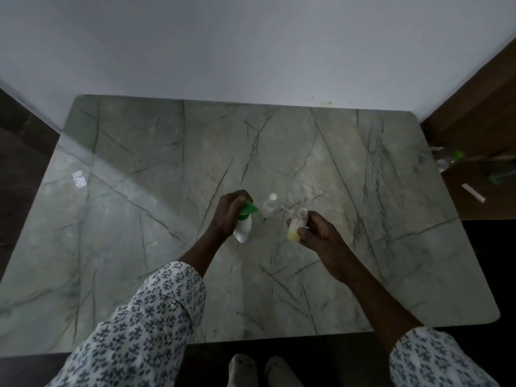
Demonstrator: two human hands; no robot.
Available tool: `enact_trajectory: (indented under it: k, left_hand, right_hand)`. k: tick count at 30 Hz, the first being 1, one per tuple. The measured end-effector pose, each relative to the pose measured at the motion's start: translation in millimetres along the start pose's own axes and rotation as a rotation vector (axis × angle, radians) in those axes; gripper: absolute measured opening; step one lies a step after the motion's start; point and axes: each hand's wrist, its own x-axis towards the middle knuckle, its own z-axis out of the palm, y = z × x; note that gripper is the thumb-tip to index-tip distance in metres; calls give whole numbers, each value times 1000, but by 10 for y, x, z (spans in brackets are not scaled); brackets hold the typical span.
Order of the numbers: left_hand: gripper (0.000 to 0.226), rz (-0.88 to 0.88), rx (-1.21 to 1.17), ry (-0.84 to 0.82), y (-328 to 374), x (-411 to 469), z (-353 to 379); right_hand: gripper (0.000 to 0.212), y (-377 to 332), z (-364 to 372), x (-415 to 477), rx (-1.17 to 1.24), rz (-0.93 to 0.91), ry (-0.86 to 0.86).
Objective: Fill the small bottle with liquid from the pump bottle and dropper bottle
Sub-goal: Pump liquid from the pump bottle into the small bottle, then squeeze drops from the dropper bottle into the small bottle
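Observation:
My left hand [227,216] grips a white pump bottle [243,229] with a green pump head, held above the marble table [139,191], nozzle pointing right. My right hand [318,233] holds a small clear bottle [297,223], uncapped and tilted, with yellowish liquid in its bottom. Between the two stands a small clear dropper bottle [270,206] with a white cap, on the table just beyond the hands. The pump nozzle and the small bottle's mouth are apart.
A white wall stands behind the table. Right of the table, on a brown surface, lie a clear bottle with a green cap [449,160] and a white stick [473,192]. My feet [259,370] show below the table's front edge.

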Motion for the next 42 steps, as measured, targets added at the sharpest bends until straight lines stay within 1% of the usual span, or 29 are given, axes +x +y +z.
enact_trajectory:
  k: [3, 5, 7, 11, 14, 16, 19, 26, 27, 30, 32, 33, 34, 35, 36, 37, 38, 39, 40, 42]
  left_hand:
    - [52, -6, -39, -78, -2, -33, -69]
    - [56, -14, -52, -127, 35, -68, -109]
    - [67, -34, -12, -143, 60, -103, -149]
    - [96, -111, 70, -96, -26, -349, -235]
    - [122, -198, 194, -143, -159, -565, -171]
    - [128, -198, 243, -160, -204, -579, -74]
    - [114, -166, 264, -121, -242, -479, -13]
    - [76, -85, 348, -12, -370, -281, -147]
    - [74, -81, 351, -12, -374, -259, -176]
    - [81, -104, 342, -72, -384, -198, -239]
    - [96, -164, 306, -98, -386, -220, -241]
    - [107, -240, 283, -64, -360, -284, -236]
    - [115, -327, 279, 24, -324, -389, -219]
    - [112, -387, 304, 155, -274, -534, -185]
    - [98, -393, 346, 300, -225, -706, -121]
    - [76, -352, 398, 428, -154, -891, -30]
    - [56, -293, 431, 496, -73, -1062, 72]
    - [42, -230, 437, 485, 30, -1192, 174]
    - [37, -174, 417, 416, 118, -1271, 272]
    - [41, -158, 303, 234, 274, -1266, 429]
  right_hand:
    - [29, 68, 30, 8, 9, 8, -2]
    - [30, 83, 49, 3, 3, 16, -3]
    - [30, 75, 73, -3, 0, 21, -3]
    - [36, 41, 123, -11, 20, 21, 0]
    - [34, 52, 113, -16, 8, 17, 17]
    - [33, 82, 105, -26, -3, 20, 26]
    - [34, 133, 105, -39, -3, 28, 42]
    - [39, 180, 117, -56, -12, 27, 52]
    - [39, 186, 115, -60, -12, 27, 54]
    - [38, 214, 115, -66, -17, 22, 63]
    - [38, 217, 126, -65, -7, 15, 66]
    - [37, 212, 134, -63, 4, 14, 68]
    - [37, 204, 141, -62, 18, 15, 70]
    - [37, 196, 147, -59, 34, 15, 74]
    - [37, 183, 153, -55, 51, 16, 78]
    - [37, 170, 160, -54, 70, 19, 81]
    - [38, 161, 166, -52, 89, 26, 84]
    - [38, 154, 172, -48, 108, 35, 87]
    - [39, 145, 180, -46, 123, 43, 88]
    - [40, 126, 205, -44, 143, 62, 79]
